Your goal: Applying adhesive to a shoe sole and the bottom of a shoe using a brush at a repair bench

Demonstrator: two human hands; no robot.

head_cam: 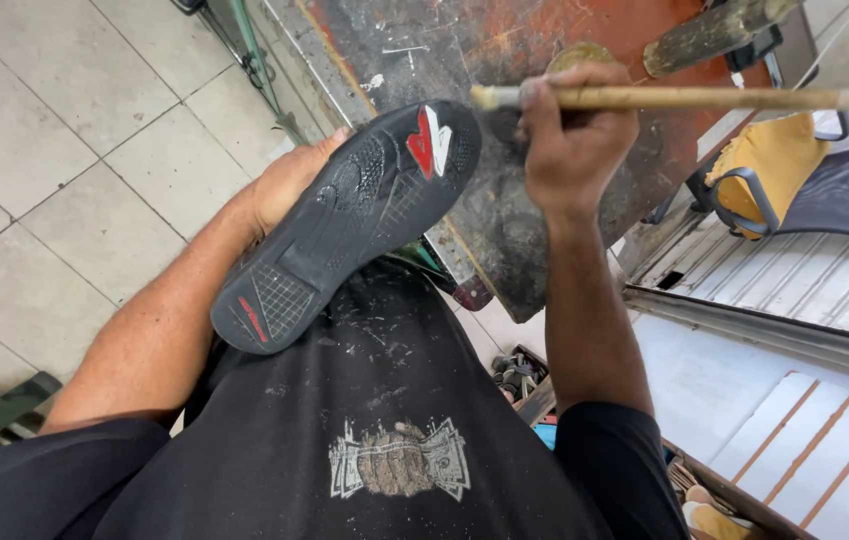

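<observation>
A: Where does the shoe point(345, 225) lie?

B: Sole up, across the lap, its toe reaching the stained workbench point(505, 230). The left hand point(290, 180) cups its far edge, fingers wrapped under it.

A: And the right hand point(570, 140)?

B: Its fingers are closed around a long wooden stick point(685, 97), held level above the bench.

A: Likely faults?

B: The shoe rests on cloth and one hand only; downward pressure near the heel may tip it. The stick's far end could strike the yellow chair point(770, 170).
</observation>
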